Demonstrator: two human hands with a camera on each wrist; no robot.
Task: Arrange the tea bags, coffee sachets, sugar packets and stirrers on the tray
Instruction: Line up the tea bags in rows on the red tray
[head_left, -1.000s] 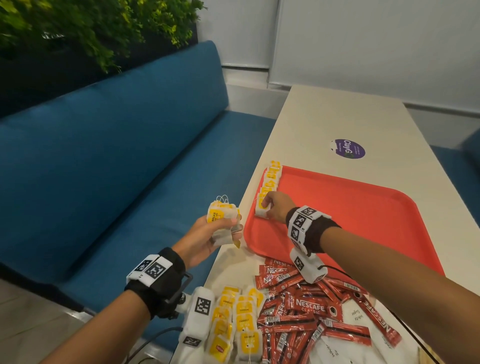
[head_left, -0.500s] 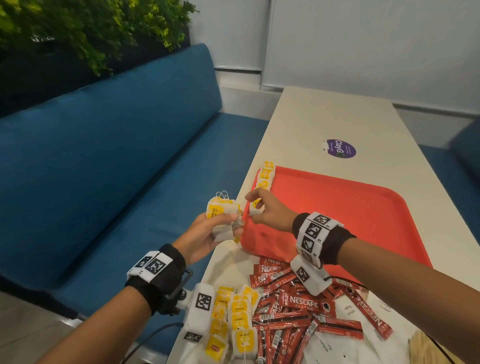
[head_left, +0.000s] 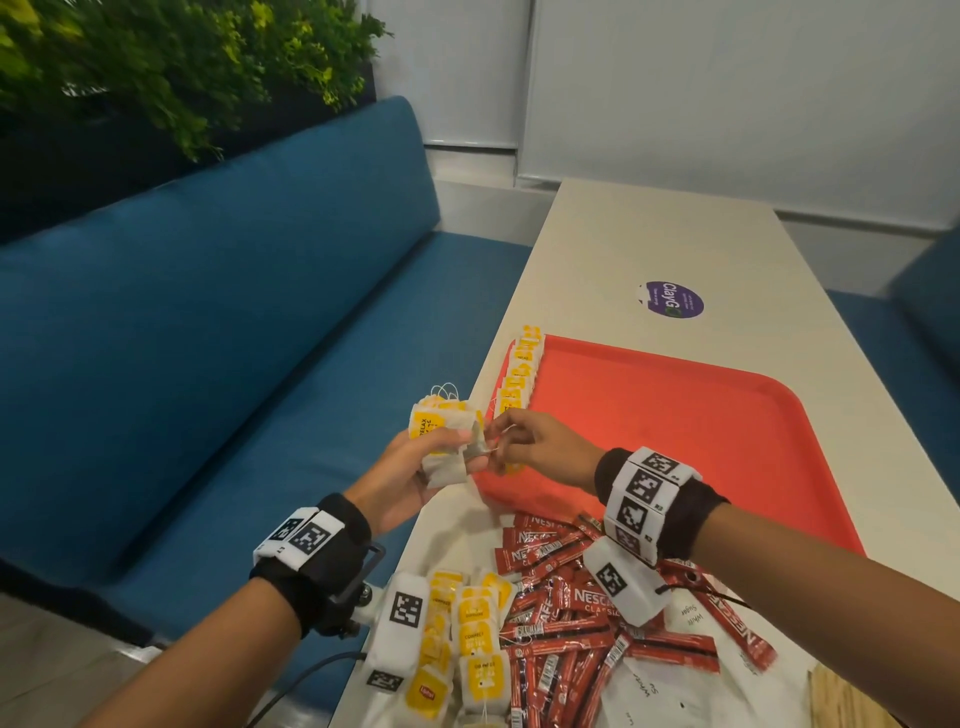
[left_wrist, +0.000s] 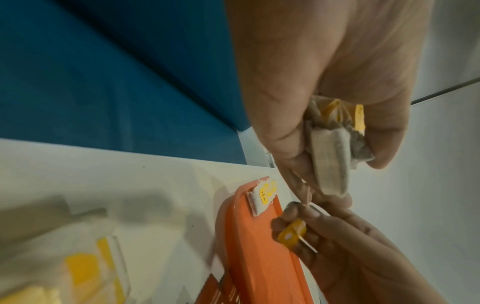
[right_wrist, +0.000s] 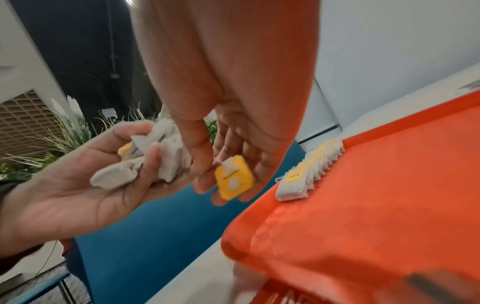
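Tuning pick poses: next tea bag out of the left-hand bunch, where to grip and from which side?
Grip the bag's paper edge or its yellow tag, pinched between thumb and fingertips. Come from the tray side: the left hand cups the bunch of tea bags from the sofa side, leaving their ends poking out toward the right hand. The bags look soft, so a light pinch probably suffices.

Both my forearms bare, no sleeves. Left wrist (head_left: 332, 551): black band w/ white blocks carrying b/w square markers, metal bracket, dark cable trailing, I think. Right wrist (head_left: 657, 499): same black band, white marker blocks, thin black cord.
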